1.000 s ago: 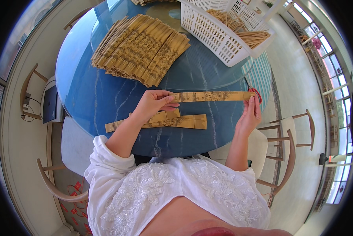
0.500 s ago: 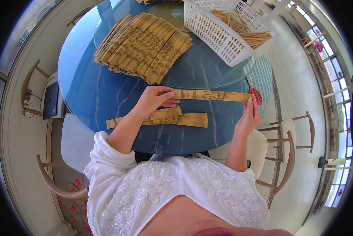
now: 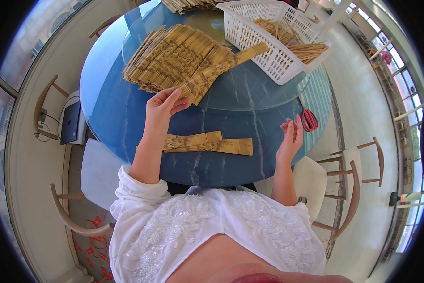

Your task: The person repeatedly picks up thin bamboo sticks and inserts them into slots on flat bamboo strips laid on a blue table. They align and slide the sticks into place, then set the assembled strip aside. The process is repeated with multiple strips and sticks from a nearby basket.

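Observation:
My left hand (image 3: 166, 101) pinches one end of a long, flat gold paper strip (image 3: 224, 66) with a dark printed pattern. The strip slants up to the right, crossing the edge of a large fanned pile of similar strips (image 3: 174, 49), its far end in front of the basket. Low over the table's right side, my right hand (image 3: 290, 139) is empty, its fingers loosely bent and apart. Just beside its fingertips lies a pair of scissors with red handles (image 3: 309, 120). Two more gold strips (image 3: 233, 146) overlap on the blue table in front of me.
A white slotted plastic basket (image 3: 254, 49) with thin wooden sticks (image 3: 306, 52) stands on the glass turntable (image 3: 250, 99) of the round blue marbled table (image 3: 231, 172). Another strip pile (image 3: 193, 4) is at the far edge. Chairs (image 3: 351, 203) surround the table; a laptop (image 3: 70, 123) sits left.
The right hand has let go of the strip's right end. My left hand has moved left and up, swinging the strip from level to slanting over the pile.

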`<state>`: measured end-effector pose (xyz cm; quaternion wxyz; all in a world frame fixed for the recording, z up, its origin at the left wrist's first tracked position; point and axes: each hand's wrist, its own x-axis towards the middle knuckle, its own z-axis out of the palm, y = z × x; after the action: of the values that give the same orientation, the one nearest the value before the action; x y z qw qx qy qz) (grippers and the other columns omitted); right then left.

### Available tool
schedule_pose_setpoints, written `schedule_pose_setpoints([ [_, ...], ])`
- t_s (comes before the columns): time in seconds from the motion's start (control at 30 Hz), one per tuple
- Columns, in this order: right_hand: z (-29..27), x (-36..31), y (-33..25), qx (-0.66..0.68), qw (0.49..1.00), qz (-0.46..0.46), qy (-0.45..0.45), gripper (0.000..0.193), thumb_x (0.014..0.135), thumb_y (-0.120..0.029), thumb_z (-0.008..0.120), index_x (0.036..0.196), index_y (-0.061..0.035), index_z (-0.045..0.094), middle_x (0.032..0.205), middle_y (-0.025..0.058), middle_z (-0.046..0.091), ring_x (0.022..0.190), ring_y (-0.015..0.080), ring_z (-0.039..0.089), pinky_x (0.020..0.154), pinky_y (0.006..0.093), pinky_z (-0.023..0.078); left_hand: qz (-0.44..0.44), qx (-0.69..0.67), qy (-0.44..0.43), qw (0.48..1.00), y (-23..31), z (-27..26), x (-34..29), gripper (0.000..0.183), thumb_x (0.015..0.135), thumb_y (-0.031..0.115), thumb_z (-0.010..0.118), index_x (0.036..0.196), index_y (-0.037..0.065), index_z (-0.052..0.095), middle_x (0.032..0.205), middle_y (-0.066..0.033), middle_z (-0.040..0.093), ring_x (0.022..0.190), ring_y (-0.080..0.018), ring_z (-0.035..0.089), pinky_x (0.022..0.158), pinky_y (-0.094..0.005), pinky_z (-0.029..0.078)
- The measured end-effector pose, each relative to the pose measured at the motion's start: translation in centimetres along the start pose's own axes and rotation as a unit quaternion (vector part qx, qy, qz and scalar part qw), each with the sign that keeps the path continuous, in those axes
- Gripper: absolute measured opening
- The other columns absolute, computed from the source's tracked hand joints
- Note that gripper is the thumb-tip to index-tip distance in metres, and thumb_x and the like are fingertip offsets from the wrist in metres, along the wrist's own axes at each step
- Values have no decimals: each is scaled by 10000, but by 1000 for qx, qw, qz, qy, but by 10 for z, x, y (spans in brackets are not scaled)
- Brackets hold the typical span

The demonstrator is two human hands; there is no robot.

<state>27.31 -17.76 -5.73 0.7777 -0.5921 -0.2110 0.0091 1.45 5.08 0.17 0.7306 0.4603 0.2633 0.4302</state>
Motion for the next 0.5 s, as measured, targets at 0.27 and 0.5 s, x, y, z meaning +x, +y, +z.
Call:
schedule_pose_setpoints([
  [0.27, -5, -7, 20, -76, 996, -6, -38, 237, 966, -36, 541, 1178, -4, 642, 952, 62, 668, 720, 67, 573, 669, 207, 483, 131, -43, 166, 976, 26, -36, 18, 211, 912, 134, 674, 1007, -48, 626, 912, -123, 678, 875, -247, 708, 768, -347, 608],
  [0.5, -5, -8, 19, -74, 996, 0, -48, 223, 967, -33, 540, 1156, -9, 656, 951, 61, 673, 694, 58, 563, 636, 196, 469, 173, -18, 232, 957, 51, -79, 46, 279, 905, 135, 679, 1073, -78, 614, 958, -161, 682, 880, -255, 707, 718, -324, 601],
])
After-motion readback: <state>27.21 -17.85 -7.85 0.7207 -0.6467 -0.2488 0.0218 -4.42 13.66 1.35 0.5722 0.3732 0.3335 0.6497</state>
